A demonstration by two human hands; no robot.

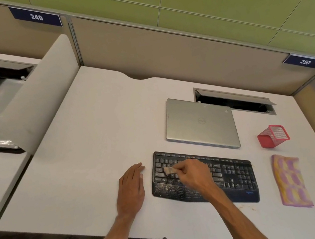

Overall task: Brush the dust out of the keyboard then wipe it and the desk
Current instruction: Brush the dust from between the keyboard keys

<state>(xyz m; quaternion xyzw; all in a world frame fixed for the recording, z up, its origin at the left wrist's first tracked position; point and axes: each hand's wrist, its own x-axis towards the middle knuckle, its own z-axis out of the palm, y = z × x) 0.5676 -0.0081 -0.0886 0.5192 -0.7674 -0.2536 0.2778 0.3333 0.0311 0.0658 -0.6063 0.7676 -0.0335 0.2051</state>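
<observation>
Low in the frame, the grip of the right hand [191,173] pinches a small brush [169,170] on the left keys of the dusty keyboard [235,173], the left hand [131,187] lies flat on the tabletop [93,141], and short, light strokes between the keys should work best.

White desk [91,131]: keyboard [235,171], laptop [199,122], red mesh holder [272,136], cloth [290,180].

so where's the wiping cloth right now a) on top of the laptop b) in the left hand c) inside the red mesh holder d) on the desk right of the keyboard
d: the cloth lies flat on the desk just right of the keyboard, and the right hand holds a brush instead.
</observation>
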